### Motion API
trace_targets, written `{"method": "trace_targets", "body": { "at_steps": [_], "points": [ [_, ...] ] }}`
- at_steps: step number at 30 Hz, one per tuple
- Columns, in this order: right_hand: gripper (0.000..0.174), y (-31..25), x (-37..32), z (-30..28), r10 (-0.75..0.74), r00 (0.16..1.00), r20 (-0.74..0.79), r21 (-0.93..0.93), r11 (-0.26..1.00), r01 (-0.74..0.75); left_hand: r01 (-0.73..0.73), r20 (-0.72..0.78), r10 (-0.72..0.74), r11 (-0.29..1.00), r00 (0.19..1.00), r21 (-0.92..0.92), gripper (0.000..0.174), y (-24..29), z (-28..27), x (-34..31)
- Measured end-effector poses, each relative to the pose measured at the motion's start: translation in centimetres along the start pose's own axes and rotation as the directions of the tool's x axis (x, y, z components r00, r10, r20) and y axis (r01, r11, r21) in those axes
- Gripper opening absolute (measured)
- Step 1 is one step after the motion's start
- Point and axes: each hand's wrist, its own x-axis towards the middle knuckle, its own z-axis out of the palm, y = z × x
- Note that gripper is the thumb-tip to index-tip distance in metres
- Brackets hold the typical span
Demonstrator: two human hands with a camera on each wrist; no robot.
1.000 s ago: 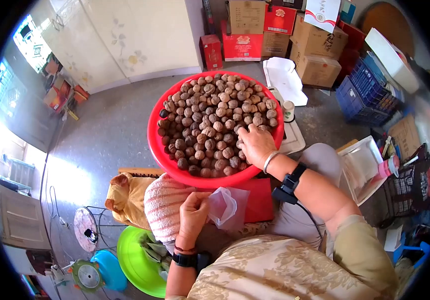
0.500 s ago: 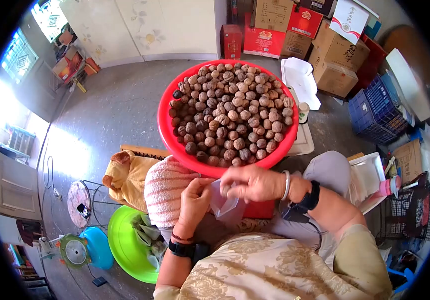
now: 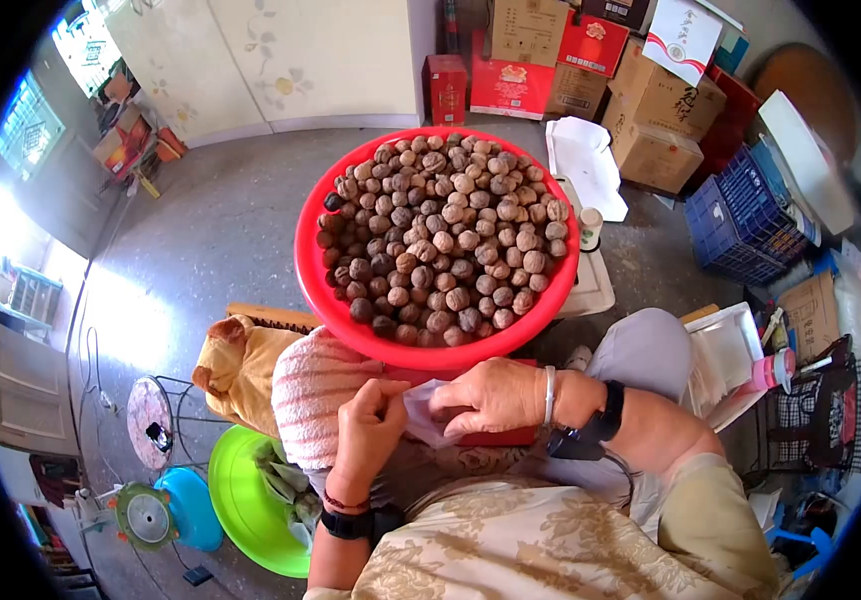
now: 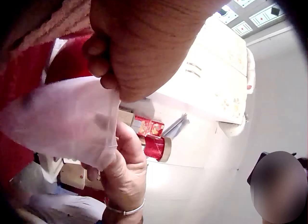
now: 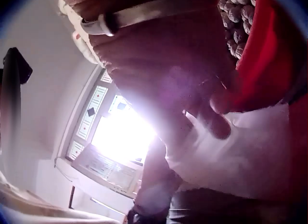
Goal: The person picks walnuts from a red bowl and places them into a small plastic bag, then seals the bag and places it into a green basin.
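My left hand point(image 3: 365, 435) pinches the rim of a small translucent white bag point(image 4: 62, 118) above my lap. From the other side my right hand point(image 3: 500, 395) reaches to the bag's mouth, its curled fingers gripping the rim in the left wrist view. The bag hangs tilted, and the hands partly hide it in the head view. Whatever lies inside the bag is blurred by its cloudy film. Just beyond the hands, a big red basin point(image 3: 420, 355) holds a heap of brown walnuts point(image 3: 440, 240).
A pink striped towel point(image 3: 315, 400) lies over my left knee, beside a yellow cloth point(image 3: 250, 365). On the floor at left sits a green basin point(image 3: 240, 500) with leafy scraps. To the right are a white tray point(image 3: 730, 350) and blue crates point(image 3: 750, 220); cardboard boxes point(image 3: 655, 150) stand behind.
My right hand has left the walnuts in the red basin and come back toward me to the bag's mouth. The left hand has stayed pinching the bag. The head view has shifted slightly.
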Motion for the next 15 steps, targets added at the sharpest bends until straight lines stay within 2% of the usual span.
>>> {"method": "trace_targets", "body": {
  "at_steps": [2, 3, 6, 7, 8, 9, 10, 12, 15],
  "points": [
    [0.026, 0.8, 0.1, 0.0, -0.037, 0.997, -0.062, 0.357, 0.932, 0.057, 0.028, -0.009, -0.028, 0.998, 1.000, -0.055, 0.011, 0.1, 0.3, 0.1],
    [0.021, 0.9, 0.5, -0.7, -0.052, 0.979, -0.195, 0.334, 0.935, 0.116, 0.056, -0.017, -0.058, 0.992, 0.998, -0.110, 0.010, 0.1, 0.4, 0.2],
    [0.019, 2.5, 0.9, -2.2, 0.156, 0.883, -0.443, 0.133, 0.985, -0.108, 0.044, -0.009, -0.045, 0.992, 0.999, -0.114, 0.010, -0.6, 0.3, 0.4],
    [0.019, 3.2, 1.0, -2.2, 0.246, 0.857, -0.453, 0.028, 0.965, -0.262, 0.046, -0.010, -0.048, 0.992, 0.999, -0.116, 0.010, -0.7, 0.5, 0.4],
    [0.019, 4.2, 1.0, -2.0, 0.330, 0.817, -0.473, -0.075, 0.909, -0.410, 0.108, -0.003, -0.111, 0.977, 0.994, -0.181, 0.010, -0.7, 0.6, 0.5],
    [0.026, 4.9, 1.1, -1.8, 0.357, 0.813, -0.459, -0.172, 0.863, -0.476, 0.169, 0.009, -0.172, 0.955, 0.985, -0.246, 0.010, -0.7, 0.7, 0.6],
    [0.026, 5.5, 1.2, -1.6, 0.359, 0.813, -0.457, -0.172, 0.862, -0.477, 0.171, 0.011, -0.174, 0.954, 0.985, -0.247, 0.010, -0.7, 0.7, 0.7],
    [0.033, 6.3, 1.7, -1.4, 0.411, 0.803, -0.430, -0.222, 0.815, -0.536, 0.249, 0.072, -0.240, 0.889, 0.968, -0.385, 0.010, -0.7, 0.6, 0.8],
    [0.035, 7.3, 2.7, -0.9, 0.456, 0.785, -0.420, -0.236, 0.780, -0.579, 0.223, 0.089, -0.204, 0.883, 0.975, -0.412, 0.011, -1.6, 0.7, 0.9]
  ]
}}
